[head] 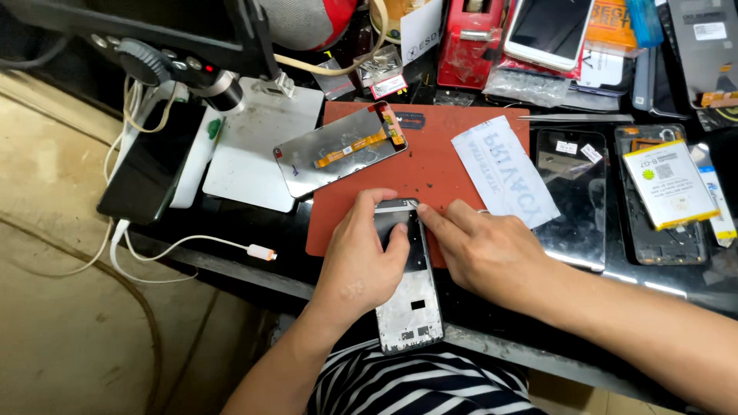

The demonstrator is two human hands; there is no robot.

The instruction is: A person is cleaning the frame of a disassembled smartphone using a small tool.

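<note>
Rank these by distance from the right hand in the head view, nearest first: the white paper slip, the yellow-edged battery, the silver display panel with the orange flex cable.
From the right hand:
1. White paper slip, just above it on the red mat.
2. Silver display panel, up-left on the mat's corner.
3. Yellow-edged battery, far right.

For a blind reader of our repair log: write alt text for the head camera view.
Two bare hands work on a silver phone frame at the near edge of a red mat: the left hand grips it while the right hand presses its upper side. Behind lie a detached screen panel, a white plastic sleeve and an opened phone with a yellow-edged battery.
</note>
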